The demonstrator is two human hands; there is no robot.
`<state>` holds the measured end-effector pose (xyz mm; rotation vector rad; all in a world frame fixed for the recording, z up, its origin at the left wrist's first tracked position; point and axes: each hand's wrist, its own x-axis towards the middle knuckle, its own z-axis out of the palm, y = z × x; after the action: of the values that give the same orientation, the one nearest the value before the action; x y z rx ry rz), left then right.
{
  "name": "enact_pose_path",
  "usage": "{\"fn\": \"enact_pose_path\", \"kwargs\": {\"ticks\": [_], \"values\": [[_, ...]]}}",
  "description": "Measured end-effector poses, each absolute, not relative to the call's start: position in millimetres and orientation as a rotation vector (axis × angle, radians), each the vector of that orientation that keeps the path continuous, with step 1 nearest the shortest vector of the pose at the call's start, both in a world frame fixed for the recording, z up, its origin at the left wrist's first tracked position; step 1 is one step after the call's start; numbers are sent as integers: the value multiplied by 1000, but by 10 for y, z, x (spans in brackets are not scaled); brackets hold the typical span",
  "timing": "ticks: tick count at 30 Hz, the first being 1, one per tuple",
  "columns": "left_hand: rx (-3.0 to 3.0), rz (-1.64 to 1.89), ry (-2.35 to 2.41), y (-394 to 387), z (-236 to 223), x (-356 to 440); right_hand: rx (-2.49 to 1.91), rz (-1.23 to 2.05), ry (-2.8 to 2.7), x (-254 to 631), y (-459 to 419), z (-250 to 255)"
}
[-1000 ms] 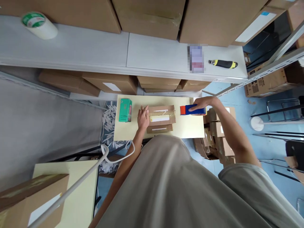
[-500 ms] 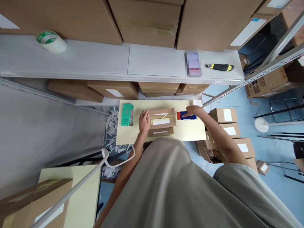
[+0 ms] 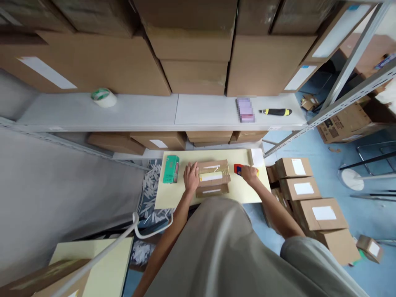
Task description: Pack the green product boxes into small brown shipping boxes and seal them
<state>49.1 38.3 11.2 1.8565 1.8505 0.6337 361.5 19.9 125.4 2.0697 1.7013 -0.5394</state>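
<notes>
My left hand [image 3: 191,178] rests against the left end of a small brown cardboard box [image 3: 214,168], fingers stretched along its edge. This box carries clear tape and white labels, and a lower cardboard part with its own label shows at its near side. To the right of it, my right hand [image 3: 249,175] is closed over a small blue and red box [image 3: 238,168] on the table; most of this box is hidden under the hand, with a bit of yellow at the right. A green box [image 3: 170,169] stands left of my left hand.
A pale yellow table [image 3: 167,201] sits below a grey shelf [image 3: 139,111] bearing large cartons, a tape roll [image 3: 104,98] and a utility knife [image 3: 276,111]. A white box [image 3: 256,157] is at the table's back right corner. Labelled cartons [image 3: 301,177] stand stacked on the right.
The camera view has tilted up, so everything sits lower in the picture. My right hand has closed further over the blue and red box, which appears turned. My left hand stays at the cardboard box.
</notes>
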Motion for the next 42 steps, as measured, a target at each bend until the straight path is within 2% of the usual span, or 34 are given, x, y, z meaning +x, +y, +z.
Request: {"fn": "enact_pose_path", "kwargs": {"ticks": [7,13,18,21,25,29,33,36,39,42], "values": [[2303,619,1772,460,426,677,2274,-539,1850,3610,222,1566],[2541,948,1533,848,1258,1224,2425,-420,2218,3316,783,2195],[2535,1089,1447,1207,1816,1505,2276,-154,2608,2983,1451,2609],[2458,1092,1454,1346,1920,1546,2199,-5,2661,2846,1814,2721],[2380,1064,1436,1375,1853,1559,2087,12,2598,2767,2135,2728],[2241,1021,1501,1259,1544,1418,2218,100,2608,2782,2088,2587],[1866,934,1804,957,993,923,2587,122,2602,2835,1495,2051],[1589,896,2013,584,623,508,2686,-247,2415,2819,784,1401],[1471,706,2029,242,479,335,2566,-705,2092,2723,125,845],[1501,530,1975,110,500,408,2511,-847,1939,2662,-198,591]]}}
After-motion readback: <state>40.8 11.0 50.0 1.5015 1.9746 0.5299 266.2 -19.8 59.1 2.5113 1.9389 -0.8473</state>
